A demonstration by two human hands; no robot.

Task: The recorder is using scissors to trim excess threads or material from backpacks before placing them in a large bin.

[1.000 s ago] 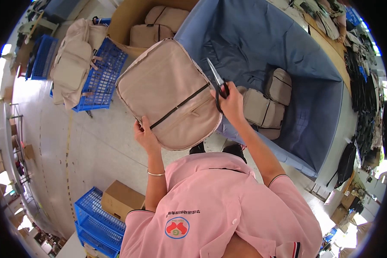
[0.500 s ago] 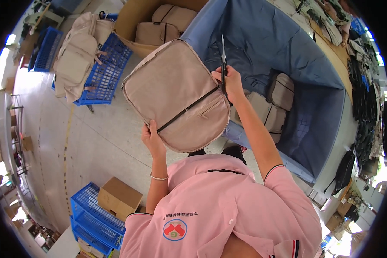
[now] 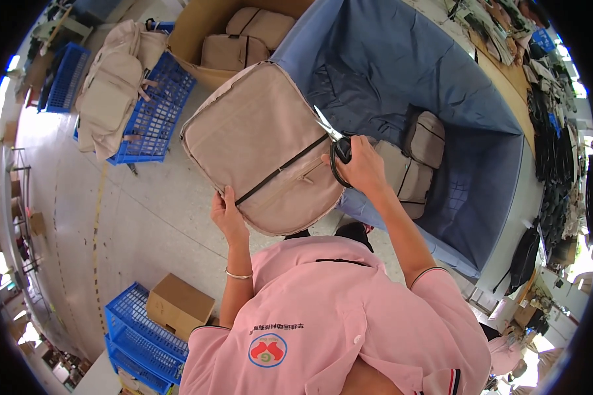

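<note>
I hold up a beige backpack (image 3: 257, 141) with a dark zipper running slantwise across it. My left hand (image 3: 227, 214) grips its lower left edge. My right hand (image 3: 359, 168) is at the bag's right edge and holds black-handled scissors (image 3: 333, 141), blades pointing up and left along the bag's edge. Behind the bag stands a big blue fabric bin (image 3: 441, 99) with several more beige bags (image 3: 415, 158) lying in it.
A cardboard box (image 3: 244, 33) at the top holds more beige bags. A blue crate (image 3: 148, 108) at upper left carries a beige backpack (image 3: 109, 92). A small cardboard box (image 3: 178, 306) and blue crates (image 3: 132, 342) stand on the floor at lower left.
The bag has swung a little, and my right hand with the scissors has come lower along its right edge. My left hand keeps its grip on the lower edge.
</note>
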